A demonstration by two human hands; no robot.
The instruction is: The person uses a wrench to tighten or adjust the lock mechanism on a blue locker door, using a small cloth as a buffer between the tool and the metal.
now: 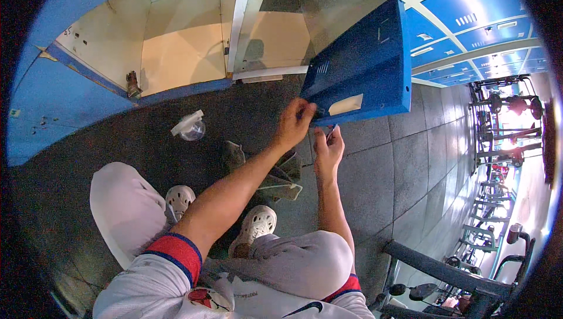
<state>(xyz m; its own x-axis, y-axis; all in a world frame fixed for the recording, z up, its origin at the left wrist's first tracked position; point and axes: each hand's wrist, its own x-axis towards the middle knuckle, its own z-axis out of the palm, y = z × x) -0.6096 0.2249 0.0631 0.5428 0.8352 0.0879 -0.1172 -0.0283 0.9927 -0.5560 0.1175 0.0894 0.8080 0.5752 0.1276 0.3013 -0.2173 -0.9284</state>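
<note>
A blue metal locker door (363, 66) stands swung out from its compartment, with vent slots and a pale paper label (346, 105) on it. My left hand (295, 124) is closed at the door's near edge, its fingers pinched at a small dark part, perhaps a lock, which they mostly cover. Just below that edge, my right hand (329, 147) is closed, thumb and fingertips pinching something small and thin. What it is cannot be made out. Behind the door lies the open compartment (275, 31) with a tan inner panel.
Another open compartment (182, 49) is at the left, with a rusty metal piece (134, 84) on its lower edge. On the dark floor lie a clear plastic bag (192, 128) and a greyish open bag (281, 184). Gym equipment (469, 278) stands at the right.
</note>
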